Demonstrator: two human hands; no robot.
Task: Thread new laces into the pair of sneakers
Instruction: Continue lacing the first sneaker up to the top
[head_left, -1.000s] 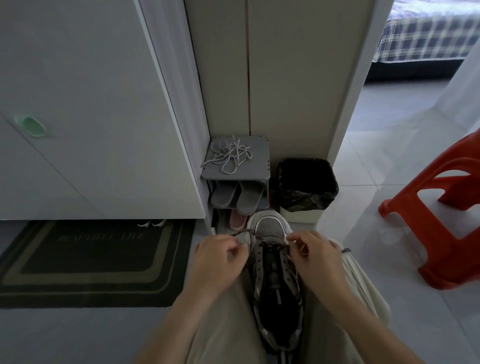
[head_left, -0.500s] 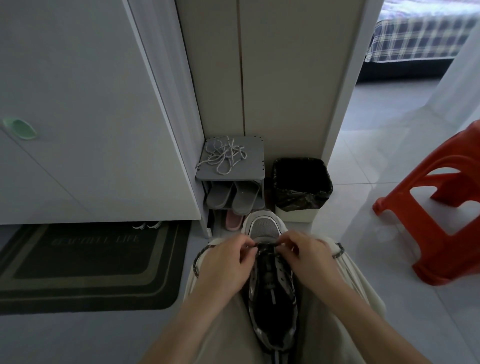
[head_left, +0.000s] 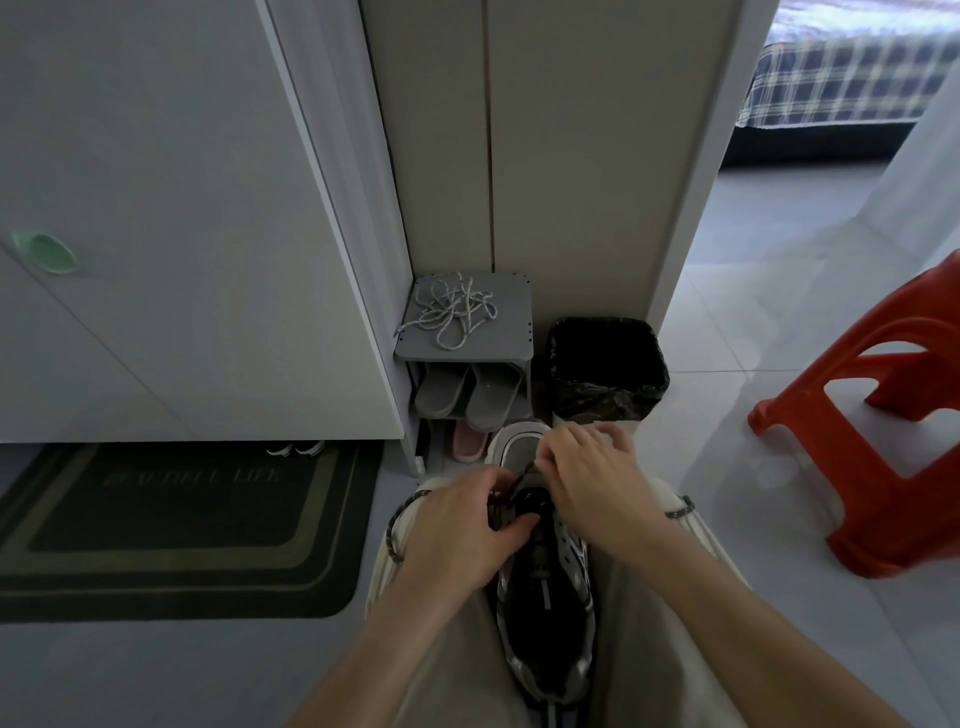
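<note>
A grey and black sneaker lies between my knees, toe pointing away from me. My left hand grips the sneaker's left side near the front eyelets, thumb pressed on the tongue. My right hand pinches a dark lace above the toe end and holds it up to the right. A tangle of pale speckled laces lies on top of the small grey shoe rack ahead. Where the dark lace runs through the eyelets is hidden under my fingers.
Grey slippers and a pink one sit in the rack. A bin with a black liner stands right of it. A red plastic stool is on the right, a dark doormat on the left, a white cabinet door above it.
My hands came together at the front eyelets, then my right hand rose toward the toe with the dark lace while my left hand stayed on the shoe.
</note>
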